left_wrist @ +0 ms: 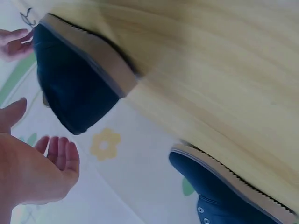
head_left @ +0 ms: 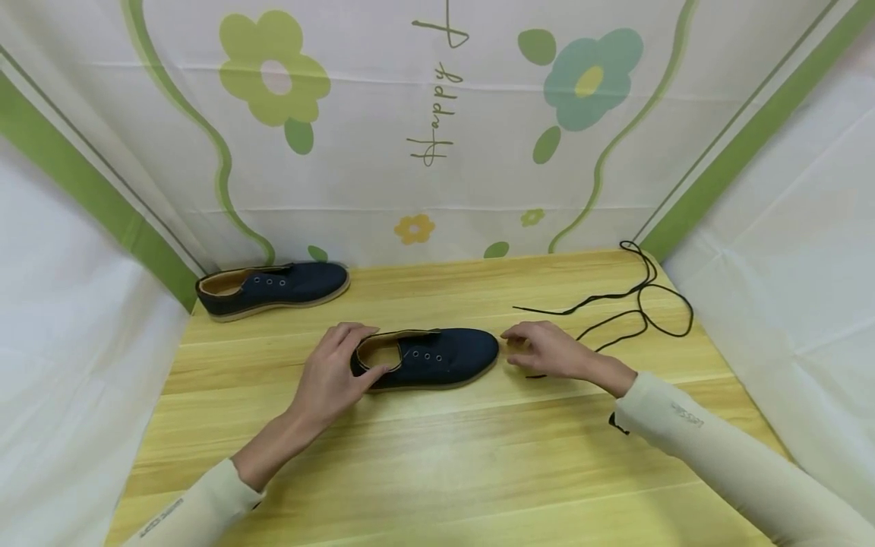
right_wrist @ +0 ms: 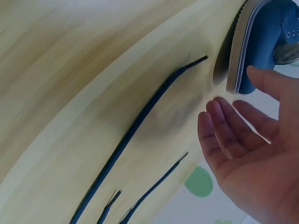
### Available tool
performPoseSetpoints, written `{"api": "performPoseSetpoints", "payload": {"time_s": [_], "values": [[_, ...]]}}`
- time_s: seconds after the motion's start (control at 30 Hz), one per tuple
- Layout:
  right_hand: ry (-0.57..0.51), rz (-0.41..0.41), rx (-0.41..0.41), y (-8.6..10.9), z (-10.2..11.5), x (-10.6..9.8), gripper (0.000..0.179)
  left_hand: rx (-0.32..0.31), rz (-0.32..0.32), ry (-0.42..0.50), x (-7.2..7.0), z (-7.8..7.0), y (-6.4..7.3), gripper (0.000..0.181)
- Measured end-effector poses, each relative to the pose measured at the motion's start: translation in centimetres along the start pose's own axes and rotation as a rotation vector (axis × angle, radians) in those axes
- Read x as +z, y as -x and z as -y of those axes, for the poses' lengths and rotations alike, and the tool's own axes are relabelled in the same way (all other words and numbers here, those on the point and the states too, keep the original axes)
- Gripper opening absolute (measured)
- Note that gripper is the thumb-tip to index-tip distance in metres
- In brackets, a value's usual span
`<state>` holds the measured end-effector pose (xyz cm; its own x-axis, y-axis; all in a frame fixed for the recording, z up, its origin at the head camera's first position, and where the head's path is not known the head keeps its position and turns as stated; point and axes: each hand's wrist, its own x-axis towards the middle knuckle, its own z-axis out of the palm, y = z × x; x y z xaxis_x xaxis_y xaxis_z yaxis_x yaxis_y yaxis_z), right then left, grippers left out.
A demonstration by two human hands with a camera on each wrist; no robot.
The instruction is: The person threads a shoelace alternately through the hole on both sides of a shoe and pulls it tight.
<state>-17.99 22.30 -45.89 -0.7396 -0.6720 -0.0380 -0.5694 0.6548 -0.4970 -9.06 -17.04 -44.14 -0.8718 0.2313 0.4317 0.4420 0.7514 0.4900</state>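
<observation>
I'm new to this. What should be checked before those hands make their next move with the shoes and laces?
1. Near shoe upright, sole down on the table: ok.
2. Its eyelets uncovered: ok; three show, with no lace in them.
3. Left hand holding that shoe firmly: cannot tell; it is at the heel opening.
4. Right hand holding a lace: not ok; it is empty, near the toe.
5. Laces laid out straight: not ok; they loop and cross.
6. Far shoe apart from the near one: ok.
</observation>
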Motion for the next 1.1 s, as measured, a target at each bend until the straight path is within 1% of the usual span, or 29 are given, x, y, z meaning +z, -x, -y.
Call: {"api": "performPoseSetpoints", "payload": {"time_s": [0.07,0.17,0.33,0.47,0.57,0.77,0.87,1.1], "values": [[0.006,0.012,-0.007,0.3,-0.4,-0.2,0.037,0.015,0.005,0.026,0.1,-0.4,-0.2,0.052],[0.010,0.039,-0.014,0.9,-0.8,-0.5,0.030,0.013,0.043,0.077,0.4,-1.0,-0.5,0.043],[0.027,0.107,-0.015,2.0,-1.3,-1.0,0.025,-0.037,0.140,0.144,1.0,-1.9,-1.1,0.038],[0.049,0.143,-0.002,2.6,-1.6,-0.9,0.025,-0.082,0.186,0.158,1.6,-2.3,-1.5,0.036],[0.053,0.154,0.003,2.8,-1.9,-0.7,0.024,-0.110,0.204,0.164,2.1,-2.6,-1.8,0.035],[0.058,0.148,-0.022,3.1,-2.3,-0.4,0.020,-0.153,0.241,0.179,2.6,-2.7,-2.2,0.033],[0.051,0.149,-0.021,3.3,-2.5,-0.3,0.017,-0.159,0.247,0.181,2.8,-2.8,-2.4,0.032],[0.039,0.131,-0.053,3.3,-2.8,-0.2,0.016,-0.164,0.258,0.168,3.1,-3.1,-3.1,0.029]]}}
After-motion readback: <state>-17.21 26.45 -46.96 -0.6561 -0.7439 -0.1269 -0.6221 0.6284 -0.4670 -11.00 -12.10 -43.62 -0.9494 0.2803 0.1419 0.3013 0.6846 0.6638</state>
